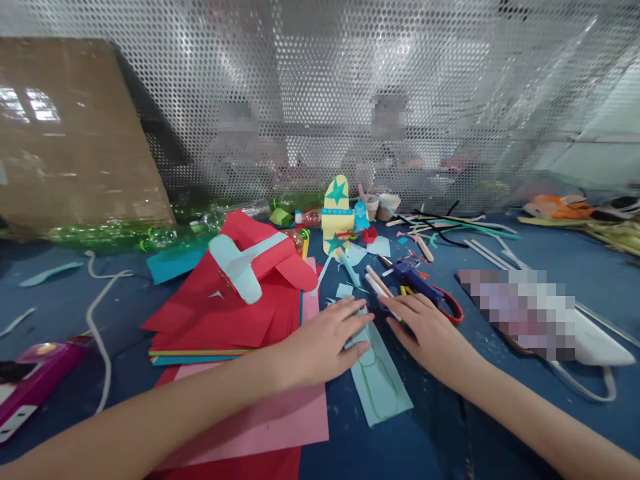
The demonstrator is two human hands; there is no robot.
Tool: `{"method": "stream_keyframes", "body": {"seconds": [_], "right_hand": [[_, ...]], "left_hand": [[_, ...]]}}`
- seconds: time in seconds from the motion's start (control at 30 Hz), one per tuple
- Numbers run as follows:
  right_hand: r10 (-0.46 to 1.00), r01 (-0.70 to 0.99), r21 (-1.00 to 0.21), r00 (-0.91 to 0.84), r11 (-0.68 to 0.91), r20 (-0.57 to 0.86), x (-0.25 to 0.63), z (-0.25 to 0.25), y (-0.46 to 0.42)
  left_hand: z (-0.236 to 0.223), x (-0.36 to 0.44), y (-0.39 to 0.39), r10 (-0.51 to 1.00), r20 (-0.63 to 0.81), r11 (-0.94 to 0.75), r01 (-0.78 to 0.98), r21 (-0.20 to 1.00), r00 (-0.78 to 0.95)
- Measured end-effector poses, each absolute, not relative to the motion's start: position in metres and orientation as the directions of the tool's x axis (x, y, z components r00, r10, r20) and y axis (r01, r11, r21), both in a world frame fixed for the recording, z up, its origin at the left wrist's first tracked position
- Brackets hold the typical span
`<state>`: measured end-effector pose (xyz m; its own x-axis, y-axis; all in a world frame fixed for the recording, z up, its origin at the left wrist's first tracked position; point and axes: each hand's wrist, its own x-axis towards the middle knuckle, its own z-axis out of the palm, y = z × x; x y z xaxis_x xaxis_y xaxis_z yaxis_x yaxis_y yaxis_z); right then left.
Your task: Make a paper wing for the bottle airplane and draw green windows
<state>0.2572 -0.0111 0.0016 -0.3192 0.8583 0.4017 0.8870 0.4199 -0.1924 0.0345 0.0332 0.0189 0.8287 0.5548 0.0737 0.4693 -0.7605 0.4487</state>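
My left hand (325, 340) reaches over the upper end of a light blue paper strip (383, 387), its fingers stretched out and nothing in them. A long rounded outline in green is drawn on that strip. Just right of it is my right hand (433, 330), fingers apart, above or touching the near ends of some pale pens (379, 283); contact is hard to make out. A blue glue gun (413, 277) and red-handled scissors (453, 308) lie beyond the right hand. Left of centre, a red and light blue paper plane (245, 267) rests on stacked red paper (200, 310).
A yellow paper piece with teal stars (335, 223) stands behind. Green plastic bottles (95, 235) line the back, near a cardboard sheet (75, 133). At right is a device with a blurred screen (520, 313); at left, a purple power strip (45, 373) with a white cord (97, 320).
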Motion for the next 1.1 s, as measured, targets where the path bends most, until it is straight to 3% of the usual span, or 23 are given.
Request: {"method": "stream_keyframes", "body": {"seconds": [0.2, 0.4, 0.53, 0.67, 0.93, 1.1], "right_hand": [[0.868, 0.917, -0.097, -0.326, 0.387, 0.374, 0.260, 0.019, 0.002], [0.919, 0.989, -0.006, -0.136, 0.148, 0.370, 0.297, 0.032, 0.001], [0.922, 0.999, 0.022, -0.049, 0.044, 0.383, 0.316, 0.018, 0.002], [0.935, 0.999, -0.049, 0.023, -0.006, 0.353, 0.324, 0.005, 0.009], [0.921, 0.988, -0.130, -0.022, 0.079, 0.390, 0.316, 0.003, 0.016], [0.913, 0.992, -0.071, -0.068, 0.106, 0.402, 0.315, -0.002, 0.014]], "left_hand": [[0.018, 0.045, 0.050, 0.485, 0.093, -0.806, 0.403, 0.434, 0.869], [0.019, 0.037, 0.050, 0.554, 0.095, -0.761, 0.457, 0.461, 0.827], [0.020, 0.038, 0.048, 0.586, 0.117, -0.703, 0.432, 0.564, 0.802], [0.025, 0.039, 0.050, 0.634, 0.125, -0.623, 0.409, 0.666, 0.763], [0.036, 0.033, 0.077, 0.825, 0.004, -0.176, 0.249, 0.952, 0.566], [0.025, 0.033, 0.089, 0.928, -0.044, 0.040, 0.020, 0.999, 0.371]]}}
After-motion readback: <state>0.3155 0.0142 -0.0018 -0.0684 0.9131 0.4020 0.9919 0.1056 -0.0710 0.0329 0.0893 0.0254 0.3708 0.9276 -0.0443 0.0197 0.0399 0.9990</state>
